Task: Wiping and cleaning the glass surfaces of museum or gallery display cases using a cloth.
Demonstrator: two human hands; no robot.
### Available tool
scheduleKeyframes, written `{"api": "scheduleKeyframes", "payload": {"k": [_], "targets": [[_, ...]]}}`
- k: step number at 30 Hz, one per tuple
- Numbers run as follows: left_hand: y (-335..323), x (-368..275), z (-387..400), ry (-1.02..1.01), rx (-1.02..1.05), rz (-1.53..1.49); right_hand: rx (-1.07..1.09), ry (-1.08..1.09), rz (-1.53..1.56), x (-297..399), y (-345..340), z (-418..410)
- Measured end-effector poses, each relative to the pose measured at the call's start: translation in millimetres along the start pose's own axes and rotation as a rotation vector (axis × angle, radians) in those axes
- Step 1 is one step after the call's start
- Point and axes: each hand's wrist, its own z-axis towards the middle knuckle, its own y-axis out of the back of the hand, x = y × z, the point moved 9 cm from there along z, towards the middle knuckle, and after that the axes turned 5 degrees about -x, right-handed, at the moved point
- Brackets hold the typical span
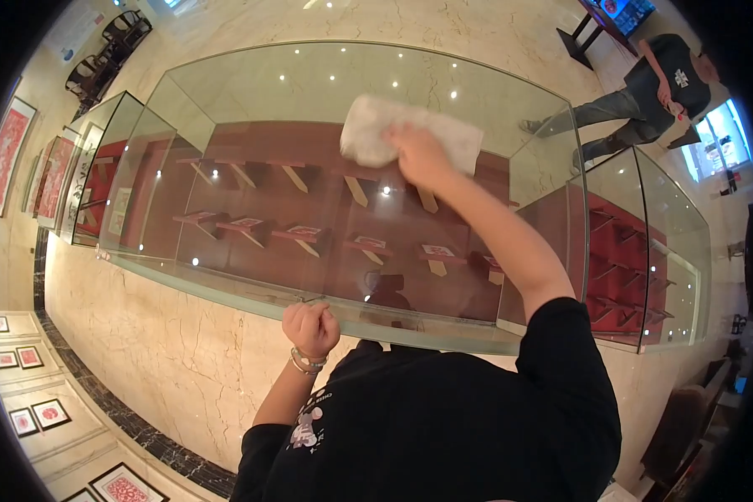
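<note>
My right hand (419,157) presses a white cloth (408,128) against the top of a glass display case (257,81), toward its far side. The hand and cloth are slightly blurred. At the near edge of the case, my left hand (312,327) is curled with its fingers folded, close to the glass rim; whether it grips anything there cannot be told. Bracelets circle the left wrist. Under the glass, small red shelves (298,232) on angled supports stand in rows on a dark red panel, some bearing red-and-white pieces.
More glass cases stand at the left (103,163) and right (671,251). A person (671,81) in a dark shirt stands beyond the far right corner. Dark wooden chairs (94,75) are at the upper left. Framed red artworks (51,414) hang along the lower left wall.
</note>
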Motion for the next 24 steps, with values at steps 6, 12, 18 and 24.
{"api": "scheduleKeyframes", "payload": {"k": [6, 12, 18, 24], "targets": [[-3, 1, 3, 0.047, 0.001, -0.05, 0.273, 0.19, 0.015, 113, 38, -138], [-5, 4, 5, 0.049, 0.027, -0.024, 0.305, 0.127, -0.039, 97, 97, -200], [-5, 2, 2, 0.033, 0.011, -0.001, 0.158, -0.039, -0.141, 14, 133, -186], [-5, 4, -1, 0.032, -0.018, 0.035, 0.006, -0.155, -0.165, -58, 130, -135]]}}
